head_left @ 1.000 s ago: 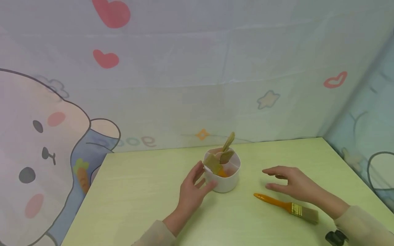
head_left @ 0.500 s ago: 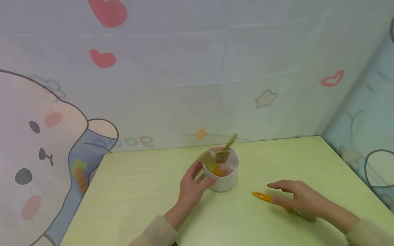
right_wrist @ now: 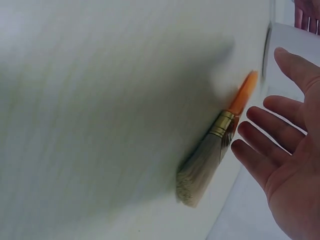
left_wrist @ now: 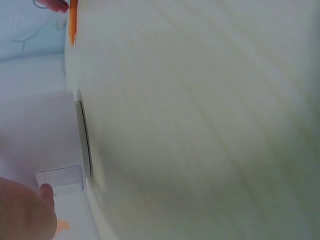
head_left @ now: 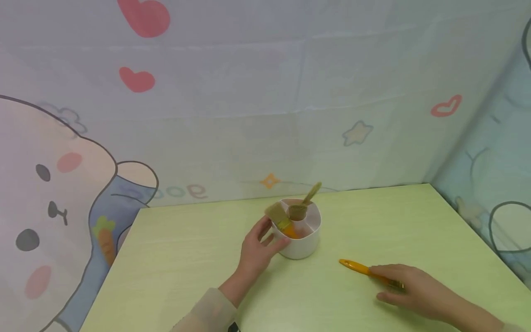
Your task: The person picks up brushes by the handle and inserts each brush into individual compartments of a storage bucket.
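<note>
A white divided brush holder [head_left: 300, 248] stands near the middle of the table with several paintbrushes in it, bristles up. My left hand [head_left: 254, 252] holds it from the left, thumb against the front and fingers at the far side. To the right lies a paintbrush [head_left: 354, 265] with an orange handle and gold ferrule, its handle end toward the holder. Over this brush reaches my right hand [head_left: 416, 291], covering its bristles in the head view. In the right wrist view the fingers [right_wrist: 267, 132] are spread beside the paintbrush, not closed round it.
The pale yellow-green table [head_left: 182, 263] meets a printed cloth backdrop [head_left: 232, 138] at its back edge. Another cloth wall [head_left: 504, 184] stands along the right side. One brush [head_left: 312, 192] leans out past the holder's back rim.
My right hand has come down and toward me, over the loose paintbrush. The left hand stays at the holder, and the brushes inside lean slightly more to the left.
</note>
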Available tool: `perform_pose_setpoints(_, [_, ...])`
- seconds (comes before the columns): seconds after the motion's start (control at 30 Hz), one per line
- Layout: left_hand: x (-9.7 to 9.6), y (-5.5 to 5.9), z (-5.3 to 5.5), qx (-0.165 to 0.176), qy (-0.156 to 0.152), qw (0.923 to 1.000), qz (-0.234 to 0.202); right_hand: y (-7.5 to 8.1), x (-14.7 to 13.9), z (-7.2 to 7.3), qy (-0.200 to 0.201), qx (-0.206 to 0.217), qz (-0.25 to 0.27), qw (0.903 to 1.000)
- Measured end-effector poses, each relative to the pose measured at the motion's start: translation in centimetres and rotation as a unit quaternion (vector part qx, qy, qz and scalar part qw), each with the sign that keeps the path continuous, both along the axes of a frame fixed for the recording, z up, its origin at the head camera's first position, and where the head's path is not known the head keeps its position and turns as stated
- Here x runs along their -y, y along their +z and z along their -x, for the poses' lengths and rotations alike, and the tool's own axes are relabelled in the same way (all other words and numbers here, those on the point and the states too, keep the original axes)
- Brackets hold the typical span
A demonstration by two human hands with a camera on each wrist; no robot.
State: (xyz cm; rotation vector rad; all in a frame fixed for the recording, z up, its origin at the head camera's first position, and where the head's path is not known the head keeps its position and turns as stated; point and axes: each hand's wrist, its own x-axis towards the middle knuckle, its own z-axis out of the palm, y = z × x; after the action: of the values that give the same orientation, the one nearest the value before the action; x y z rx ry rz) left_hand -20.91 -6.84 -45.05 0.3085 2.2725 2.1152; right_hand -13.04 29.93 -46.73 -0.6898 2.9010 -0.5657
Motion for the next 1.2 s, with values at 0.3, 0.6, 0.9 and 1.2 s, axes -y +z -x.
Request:
perform_pose_setpoints(0.3, [0.7,-2.8,1.5,-0.011,0.008,0.9999,0.008,-1.3,0.5,-0.8,0.011,-0.057,-0.005,0.9983])
perform_pose_setpoints(0.6, [1.4,-3.4,1.7,-0.026,-0.002,0.9996,0.014,-2.4,1.4,1.1,0.067,-0.124,0.057,0.9884])
perform_pose_setpoints(0.9, [0.6,-1.2,1.4,-0.013,-0.027,0.9995,0.006,-2.4,1.4,2.8,0.103,-0.181,0.069,0.9757])
perform_pose_setpoints(1.2, [0.4,-1.0,1.1,-0.010,-0.018,0.9997,0.013,-0.8,2.2,1.2,0.038,-0.106,-0.023,0.9933])
